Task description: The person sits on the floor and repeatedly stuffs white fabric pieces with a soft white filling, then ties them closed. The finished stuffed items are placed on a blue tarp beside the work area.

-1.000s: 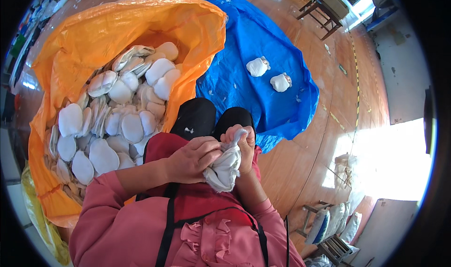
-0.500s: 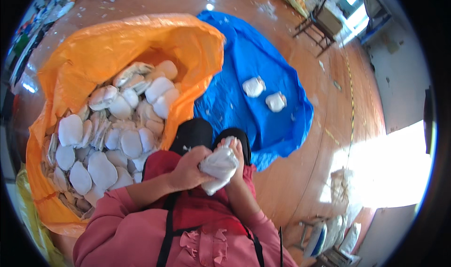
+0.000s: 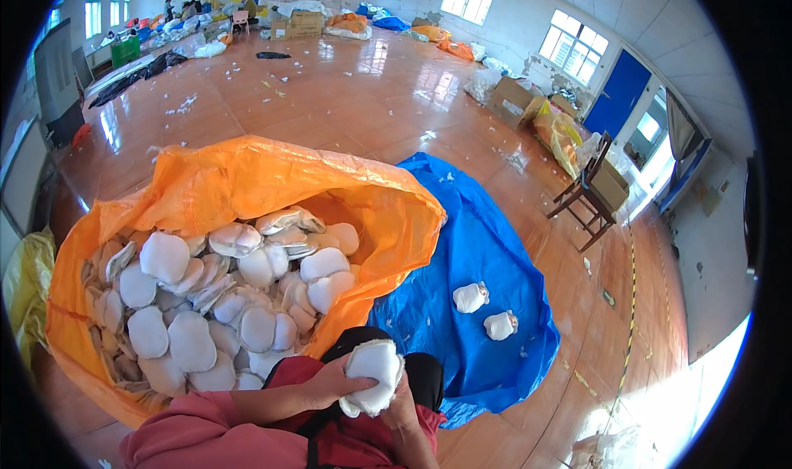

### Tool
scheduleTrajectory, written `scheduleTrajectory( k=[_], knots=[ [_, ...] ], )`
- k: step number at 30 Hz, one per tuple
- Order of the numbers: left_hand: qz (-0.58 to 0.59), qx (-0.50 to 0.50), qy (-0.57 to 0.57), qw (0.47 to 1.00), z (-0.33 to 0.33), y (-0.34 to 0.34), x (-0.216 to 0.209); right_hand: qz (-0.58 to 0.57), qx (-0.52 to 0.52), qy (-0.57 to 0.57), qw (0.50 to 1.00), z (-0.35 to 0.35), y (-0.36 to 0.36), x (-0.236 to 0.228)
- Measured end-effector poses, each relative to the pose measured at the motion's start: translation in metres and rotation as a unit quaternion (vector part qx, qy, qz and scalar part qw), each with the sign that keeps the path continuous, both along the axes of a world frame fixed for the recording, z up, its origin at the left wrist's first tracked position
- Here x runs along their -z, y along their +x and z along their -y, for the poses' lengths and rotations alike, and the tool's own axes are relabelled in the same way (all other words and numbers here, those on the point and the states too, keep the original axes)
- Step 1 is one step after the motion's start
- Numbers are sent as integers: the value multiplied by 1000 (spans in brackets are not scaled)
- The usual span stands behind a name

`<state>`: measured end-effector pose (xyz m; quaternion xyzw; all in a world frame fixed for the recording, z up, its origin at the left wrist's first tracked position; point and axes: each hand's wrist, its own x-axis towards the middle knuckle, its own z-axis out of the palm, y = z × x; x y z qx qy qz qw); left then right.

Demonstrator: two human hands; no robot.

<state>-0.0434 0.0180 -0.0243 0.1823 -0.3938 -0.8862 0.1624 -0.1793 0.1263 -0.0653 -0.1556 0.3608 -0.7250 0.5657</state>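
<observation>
From afar I watch the left hand [image 3: 328, 386] and right hand [image 3: 402, 406] together grip a white padded bundle [image 3: 374, 372] above the knees, near the left edge of the blue sheet [image 3: 503, 259].

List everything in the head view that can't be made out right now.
All in the head view:
Left hand: fingers beyond the thumb, hidden by the white oval fabric bundle.
Right hand: most fingers, hidden by that bundle.
Orange plastic sack: its bottom, buried under pale oval fabric pads.
Yellow plastic bag: left side, cut off by the dark fisheye rim.
</observation>
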Motion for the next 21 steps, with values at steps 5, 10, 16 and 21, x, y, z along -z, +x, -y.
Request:
scheduleTrajectory(
  k=[5, 10, 16, 21],
  knots=[
    [12, 25, -27, 999, 0, 5, 1, 63, -35, 24, 997, 3, 4, -2],
    [78, -46, -152, 984, -10, 4, 10, 109, -13, 41, 993, 6, 13, -5],
    [59, -24, -149, 987, -8, 10, 7, 39, -9, 4, 999, 1, -1, -8],
    [-28, 59, 195, 979, 17, 15, 29, 66, -62, -20, 996, -7, -14, 22]
  ],
)
